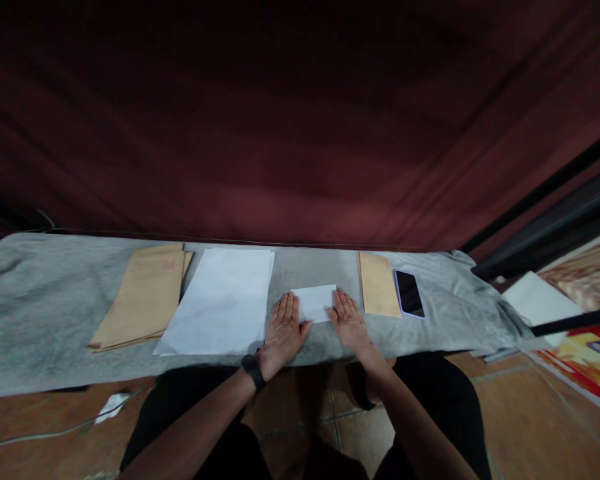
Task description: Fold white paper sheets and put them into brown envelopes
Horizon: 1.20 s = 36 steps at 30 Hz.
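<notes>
Fingers point(289, 307) of left hand point(283, 333) and right hand point(351, 325) lie flat, little spread, apparently to steady the small white paper point(316, 304) between them, with larger sheets point(223, 303) handy to their left.

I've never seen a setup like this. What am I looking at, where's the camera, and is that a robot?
There is no robot here: these are a person's own bare hands. The single picture comes from a camera worn on the head, looking forward and down, which is why the arms reach in from the bottom edge.

A grey cloth covers the surface. On it, from left to right, lie large brown envelopes, large white sheets, a small white paper, smaller brown envelopes and a phone.

Nothing is gripped. The left hand and right hand lie flat at either end of the small white paper, touching it.
</notes>
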{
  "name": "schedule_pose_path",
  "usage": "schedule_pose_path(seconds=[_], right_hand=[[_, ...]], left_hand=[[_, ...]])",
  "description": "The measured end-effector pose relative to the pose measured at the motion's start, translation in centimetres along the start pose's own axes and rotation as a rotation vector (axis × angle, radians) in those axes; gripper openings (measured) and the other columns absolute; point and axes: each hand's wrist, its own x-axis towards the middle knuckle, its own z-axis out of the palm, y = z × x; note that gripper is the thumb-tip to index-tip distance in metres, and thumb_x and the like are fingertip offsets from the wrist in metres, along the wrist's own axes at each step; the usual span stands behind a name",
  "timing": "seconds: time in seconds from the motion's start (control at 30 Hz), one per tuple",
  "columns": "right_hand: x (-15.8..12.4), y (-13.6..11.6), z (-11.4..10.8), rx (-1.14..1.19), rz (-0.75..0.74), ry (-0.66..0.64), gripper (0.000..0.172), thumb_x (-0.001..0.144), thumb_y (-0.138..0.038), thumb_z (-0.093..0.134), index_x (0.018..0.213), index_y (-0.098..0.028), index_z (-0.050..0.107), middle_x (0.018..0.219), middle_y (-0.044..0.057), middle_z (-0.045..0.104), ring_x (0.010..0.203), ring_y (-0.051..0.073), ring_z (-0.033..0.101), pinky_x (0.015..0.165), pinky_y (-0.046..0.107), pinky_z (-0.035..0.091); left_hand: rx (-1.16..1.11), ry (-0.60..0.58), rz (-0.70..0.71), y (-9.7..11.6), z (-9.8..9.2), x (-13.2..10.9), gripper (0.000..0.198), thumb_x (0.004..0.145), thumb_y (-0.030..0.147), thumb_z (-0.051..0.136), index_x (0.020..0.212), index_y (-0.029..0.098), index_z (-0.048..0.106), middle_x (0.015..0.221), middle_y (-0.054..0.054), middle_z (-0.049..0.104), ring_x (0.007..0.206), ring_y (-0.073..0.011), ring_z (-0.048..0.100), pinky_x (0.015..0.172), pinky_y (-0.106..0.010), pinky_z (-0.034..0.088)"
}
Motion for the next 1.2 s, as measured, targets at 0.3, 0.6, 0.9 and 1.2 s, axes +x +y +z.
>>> schedule_pose_path(seconds=[0.3, 0.6, 0.9, 1.2], right_hand=[[-1.8, 0.0, -2.6, 0.086, -0.288, -0.055, 0.054, 0.103, -0.037, 0.043, 0.153, -0.020, 0.038, 0.158, 0.011, 0.040, 0.145, 0.025, 0.037, 0.120, 0.048, 0.032], [0.2, 0.4, -4.9, 0.299, -0.255, -0.049, 0.035, 0.098, -0.025, 0.049, 0.131, -0.022, 0.063, 0.133, 0.009, 0.066, 0.125, 0.024, 0.059, 0.114, 0.048, 0.039], [4.5, 0.8, -6.0, 0.754, 0.126, 0.059, 0.030, 0.092, -0.043, 0.056, 0.106, -0.018, 0.066, 0.072, -0.001, 0.062, 0.063, 0.016, 0.060, 0.058, 0.026, 0.049], [2.5, -4.5, -1.3, 0.200, -0.055, 0.035, 0.051, 0.102, -0.033, 0.036, 0.150, -0.017, 0.041, 0.155, 0.015, 0.043, 0.141, 0.027, 0.041, 0.113, 0.047, 0.039]], left_hand=[[0.048, -0.138, 0.202, -0.6, -2.3, 0.6, 0.045, 0.097, 0.030, 0.051, 0.135, 0.006, 0.053, 0.147, -0.021, 0.051, 0.139, -0.0327, 0.046, 0.113, -0.047, 0.037], [-0.304, -0.083, 0.208, -0.7, -4.8, 1.3, 0.024, 0.093, 0.011, 0.046, 0.101, 0.017, 0.068, 0.101, -0.012, 0.072, 0.099, -0.0239, 0.068, 0.089, -0.036, 0.051], [-1.171, 0.191, -0.312, -2.7, -4.2, 3.3, 0.023, 0.089, 0.037, 0.059, 0.101, 0.018, 0.062, 0.069, 0.003, 0.061, 0.065, -0.0146, 0.059, 0.060, -0.023, 0.045], [-0.466, 0.056, -0.208, -1.4, -1.6, 3.1, 0.044, 0.096, 0.013, 0.035, 0.137, 0.017, 0.050, 0.126, -0.014, 0.062, 0.105, -0.0221, 0.066, 0.088, -0.034, 0.053]])
